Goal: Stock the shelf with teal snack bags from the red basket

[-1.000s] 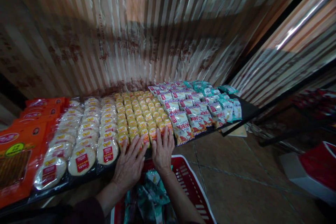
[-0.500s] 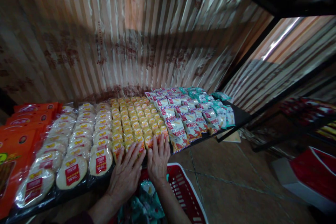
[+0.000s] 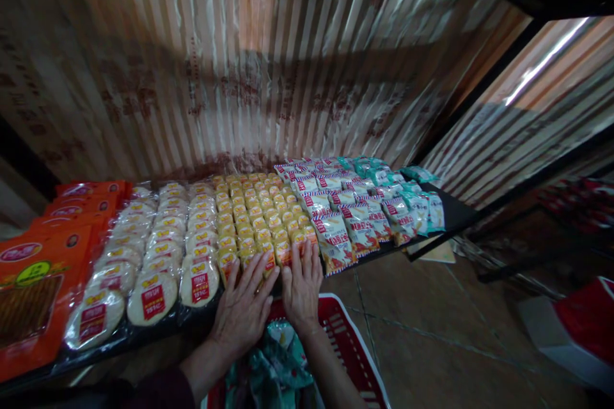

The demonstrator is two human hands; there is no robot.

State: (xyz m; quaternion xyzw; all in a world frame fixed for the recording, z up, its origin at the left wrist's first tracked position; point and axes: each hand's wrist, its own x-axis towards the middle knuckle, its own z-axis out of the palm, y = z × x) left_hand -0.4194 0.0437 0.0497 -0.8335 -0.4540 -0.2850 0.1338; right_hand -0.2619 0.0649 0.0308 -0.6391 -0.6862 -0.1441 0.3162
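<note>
Rows of small yellow snack packets point(image 3: 252, 214) fill the middle of a dark shelf point(image 3: 453, 211). My left hand point(image 3: 244, 307) lies flat with its fingers spread against the front packets of those rows. Beside it, my right hand point(image 3: 302, 284) also rests flat, fingers together, on the front yellow packets next to the red-and-white snack bags point(image 3: 336, 239). Neither hand grips anything. Round white rice cakes in clear wrap point(image 3: 153, 249) lie to the left of my hands.
Orange packets point(image 3: 33, 268) sit at the shelf's far left, teal packets point(image 3: 422, 201) at its right end. A red shopping basket point(image 3: 345, 339) with teal bags stands below my arms on the tiled floor. A striped shiny curtain hangs behind. Red boxes point(image 3: 582, 323) lie at right.
Both hands stay pressed flat on the front yellow packets, sliding slightly. The view has swung a little, shifting the shelf right and up compared with half a second ago.
</note>
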